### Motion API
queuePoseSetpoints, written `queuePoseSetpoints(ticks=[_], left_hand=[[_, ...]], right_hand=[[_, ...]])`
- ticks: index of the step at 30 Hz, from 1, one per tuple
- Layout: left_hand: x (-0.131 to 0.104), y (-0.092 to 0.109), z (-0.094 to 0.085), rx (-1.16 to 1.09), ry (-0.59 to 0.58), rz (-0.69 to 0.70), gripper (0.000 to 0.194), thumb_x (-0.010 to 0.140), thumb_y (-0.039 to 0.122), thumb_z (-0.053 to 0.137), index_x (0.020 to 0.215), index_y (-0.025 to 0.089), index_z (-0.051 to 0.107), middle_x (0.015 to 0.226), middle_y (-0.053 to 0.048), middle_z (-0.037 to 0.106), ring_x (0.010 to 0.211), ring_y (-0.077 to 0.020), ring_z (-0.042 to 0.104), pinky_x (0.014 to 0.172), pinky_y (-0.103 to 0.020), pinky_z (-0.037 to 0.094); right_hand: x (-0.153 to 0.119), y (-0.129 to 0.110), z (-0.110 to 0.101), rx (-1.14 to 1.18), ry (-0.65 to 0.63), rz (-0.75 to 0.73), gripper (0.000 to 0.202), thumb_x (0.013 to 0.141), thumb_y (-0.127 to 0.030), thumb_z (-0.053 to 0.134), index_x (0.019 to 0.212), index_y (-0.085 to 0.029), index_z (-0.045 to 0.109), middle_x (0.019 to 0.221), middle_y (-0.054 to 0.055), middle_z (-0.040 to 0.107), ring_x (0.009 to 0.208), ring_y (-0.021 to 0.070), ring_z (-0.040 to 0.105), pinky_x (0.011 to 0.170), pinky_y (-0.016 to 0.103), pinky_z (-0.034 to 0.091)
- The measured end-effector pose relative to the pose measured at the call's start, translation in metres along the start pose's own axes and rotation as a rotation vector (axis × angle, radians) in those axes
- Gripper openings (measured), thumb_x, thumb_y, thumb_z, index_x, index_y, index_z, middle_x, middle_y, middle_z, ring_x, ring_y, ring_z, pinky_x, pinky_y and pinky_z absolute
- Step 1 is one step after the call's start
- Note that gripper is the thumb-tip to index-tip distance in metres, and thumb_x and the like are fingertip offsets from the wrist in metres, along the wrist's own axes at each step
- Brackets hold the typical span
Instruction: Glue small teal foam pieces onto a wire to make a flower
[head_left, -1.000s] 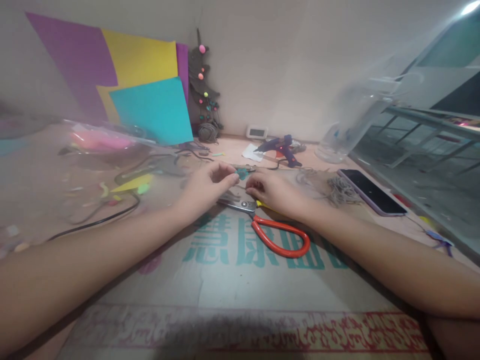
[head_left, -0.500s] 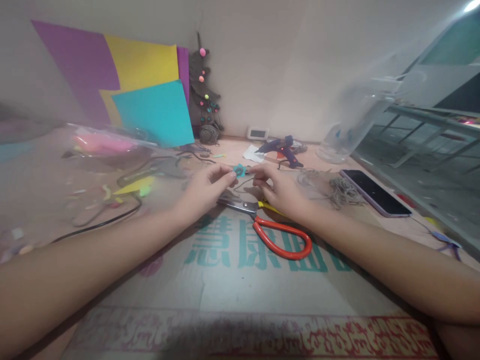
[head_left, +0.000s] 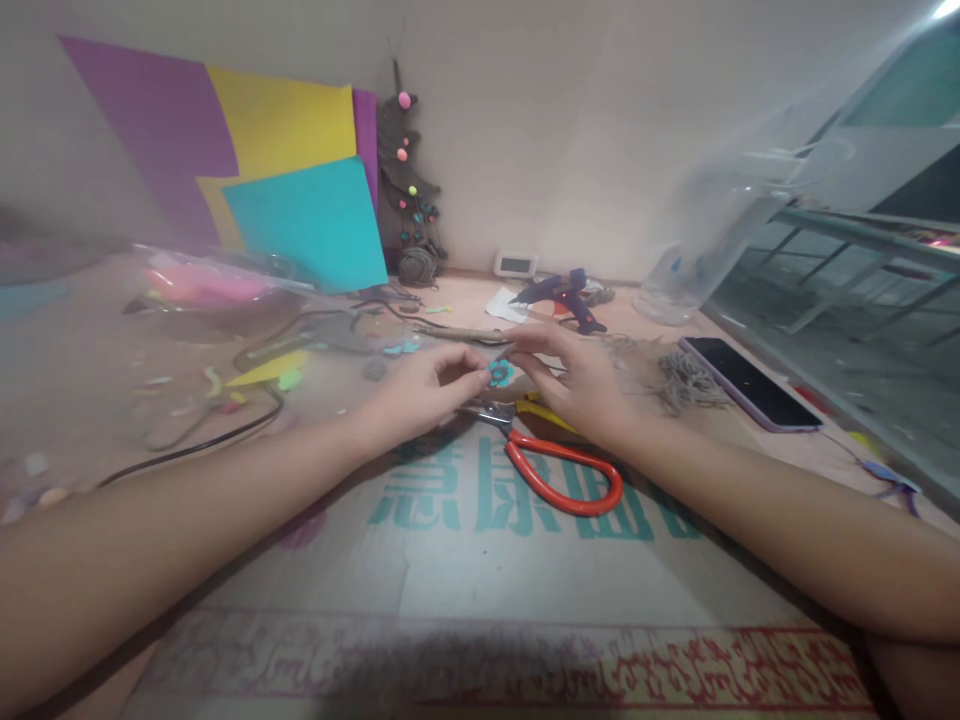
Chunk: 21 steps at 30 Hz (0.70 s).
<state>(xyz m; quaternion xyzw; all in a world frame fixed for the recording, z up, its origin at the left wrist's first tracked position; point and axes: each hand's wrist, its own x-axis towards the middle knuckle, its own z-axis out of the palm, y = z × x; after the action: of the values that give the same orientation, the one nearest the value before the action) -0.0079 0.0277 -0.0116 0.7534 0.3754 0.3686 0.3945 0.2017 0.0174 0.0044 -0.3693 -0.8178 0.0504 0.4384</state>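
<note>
Between the thumb and fingertips of my left hand (head_left: 442, 385) is a small teal flower (head_left: 500, 373) with a grey coil at its centre. My right hand (head_left: 574, 385) is close beside it, fingers bent together near the petals; whatever they pinch is too small to make out. Below both hands lie scissors (head_left: 566, 475) with one red and one yellow handle, the blade tips partly covered by my left hand. Behind the fingers is a thin brown stick (head_left: 457, 333). Teal scraps (head_left: 401, 348) lie just past my left hand.
A dark glue gun (head_left: 559, 290) rests on white paper near the wall. On the right are grey twine (head_left: 690, 383), a phone (head_left: 750, 385) and a clear plastic jug (head_left: 679, 285). Coloured sheets (head_left: 307, 230) and a decorated hanging tree (head_left: 409, 180) stand at the back left. A black cord (head_left: 210, 440) crosses the left side.
Both hands have shifted slightly towards me, my left also to the right. The flower has come lower and now faces up more openly. The brown stick and teal scraps have come into sight.
</note>
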Motion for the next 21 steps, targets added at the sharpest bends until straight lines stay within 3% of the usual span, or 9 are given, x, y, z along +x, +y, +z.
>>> queuePoseSetpoints(ticks=[9, 12, 16, 18, 21], left_hand=[[-0.001, -0.002, 0.002, 0.013, -0.023, -0.010, 0.023, 0.088, 0.040, 0.059, 0.088, 0.018, 0.065, 0.082, -0.004, 0.072, 0.078, -0.0201, 0.068, 0.075, -0.033, 0.054], [-0.002, 0.004, 0.002, 0.057, -0.008, 0.022, 0.021, 0.088, 0.037, 0.059, 0.084, 0.017, 0.066, 0.083, -0.005, 0.071, 0.079, -0.0204, 0.068, 0.078, -0.035, 0.054], [-0.001, 0.008, 0.000, 0.102, 0.066, 0.112, 0.018, 0.086, 0.033, 0.061, 0.078, 0.017, 0.067, 0.121, -0.010, 0.066, 0.104, -0.0229, 0.065, 0.088, -0.035, 0.052], [-0.002, 0.007, 0.000, 0.093, 0.059, 0.111, 0.018, 0.087, 0.033, 0.061, 0.079, 0.017, 0.067, 0.133, -0.009, 0.061, 0.107, -0.0232, 0.065, 0.088, -0.035, 0.052], [-0.002, 0.006, 0.002, 0.102, 0.000, 0.110, 0.019, 0.087, 0.034, 0.061, 0.080, 0.018, 0.068, 0.124, -0.008, 0.068, 0.100, -0.0227, 0.067, 0.085, -0.034, 0.052]], right_hand=[[0.007, 0.015, 0.002, 0.193, 0.167, 0.272, 0.010, 0.089, -0.019, 0.059, 0.098, -0.019, 0.064, 0.094, 0.004, 0.074, 0.086, 0.0179, 0.073, 0.079, 0.033, 0.056], [0.008, 0.015, 0.002, 0.146, 0.140, 0.263, 0.009, 0.088, -0.018, 0.060, 0.096, -0.019, 0.065, 0.087, 0.003, 0.075, 0.084, 0.0177, 0.072, 0.072, 0.031, 0.054], [0.006, 0.007, 0.000, 0.074, 0.104, 0.196, 0.011, 0.089, -0.016, 0.061, 0.098, -0.019, 0.067, 0.083, 0.002, 0.075, 0.081, 0.0163, 0.071, 0.071, 0.030, 0.053], [0.005, 0.005, -0.001, 0.061, 0.096, 0.153, 0.012, 0.090, -0.016, 0.061, 0.099, -0.019, 0.068, 0.084, 0.002, 0.075, 0.081, 0.0162, 0.071, 0.072, 0.030, 0.053], [0.003, 0.004, 0.000, 0.049, 0.096, 0.081, 0.012, 0.090, -0.018, 0.062, 0.100, -0.020, 0.069, 0.086, 0.003, 0.076, 0.084, 0.0172, 0.071, 0.077, 0.032, 0.054]])
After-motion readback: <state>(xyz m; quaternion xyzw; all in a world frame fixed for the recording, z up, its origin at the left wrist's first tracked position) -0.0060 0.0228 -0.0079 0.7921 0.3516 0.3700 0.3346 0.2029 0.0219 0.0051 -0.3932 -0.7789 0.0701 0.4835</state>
